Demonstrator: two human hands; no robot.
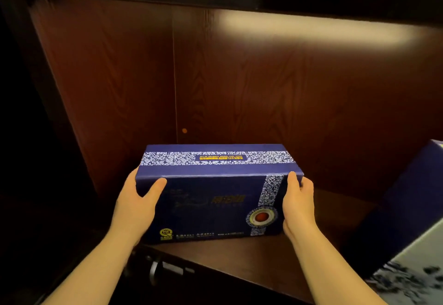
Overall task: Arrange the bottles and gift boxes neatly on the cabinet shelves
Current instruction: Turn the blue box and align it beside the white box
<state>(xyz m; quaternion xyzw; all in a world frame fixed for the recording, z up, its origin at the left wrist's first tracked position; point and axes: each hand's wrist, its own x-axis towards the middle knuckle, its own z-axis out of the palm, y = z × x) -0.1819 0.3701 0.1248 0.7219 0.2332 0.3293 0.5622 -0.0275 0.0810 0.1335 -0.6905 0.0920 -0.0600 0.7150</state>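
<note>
A dark blue gift box (211, 199) with white floral bands and a red round emblem sits lengthwise on the dark wooden cabinet shelf (239, 259). My left hand (134, 206) grips its left end, thumb on the front face. At the right end my right hand (298, 204) clasps the box, thumb near the top edge. The box's bottom edge meets the shelf, near its left front. No bottles are visible.
A second blue and white gift box (412, 228) leans in at the right edge of the shelf. The reddish wood back panel (263, 84) stands behind. A metal handle (155, 268) shows below the shelf front. The cabinet's left side is dark.
</note>
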